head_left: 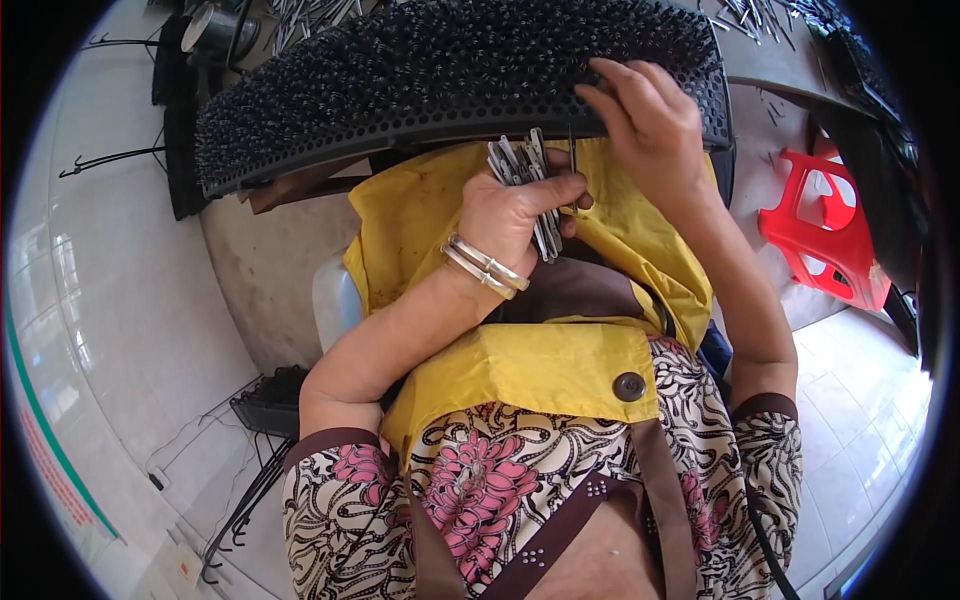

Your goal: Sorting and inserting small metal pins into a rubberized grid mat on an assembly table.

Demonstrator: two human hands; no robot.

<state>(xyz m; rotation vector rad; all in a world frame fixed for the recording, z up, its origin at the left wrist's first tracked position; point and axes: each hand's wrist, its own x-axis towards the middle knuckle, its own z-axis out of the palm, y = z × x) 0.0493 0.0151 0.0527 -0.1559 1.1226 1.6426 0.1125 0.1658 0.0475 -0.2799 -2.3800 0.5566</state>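
Observation:
My left hand point(515, 210) is closed round a bundle of narrow silver metal strips point(540, 160) with small holes near their ends. The strips stick out above and below the fist. A thin dark strip point(573, 150) stands upright by the left thumb and fingertips. My right hand point(650, 115) is raised at the near edge of a black perforated tray point(420, 128), its thumb and forefinger bent toward each other. Whatever lies between those fingertips is too small to make out against the tray. Dense rows of small black upright pieces point(440, 70) fill the tray.
A yellow apron point(550, 365) covers my lap below the tray. Loose metal strips point(755, 22) lie on the table beyond, near a metal cup point(210, 32). A red plastic stool point(825, 235) stands at right. Black hooked racks point(265, 490) lean by the left wall.

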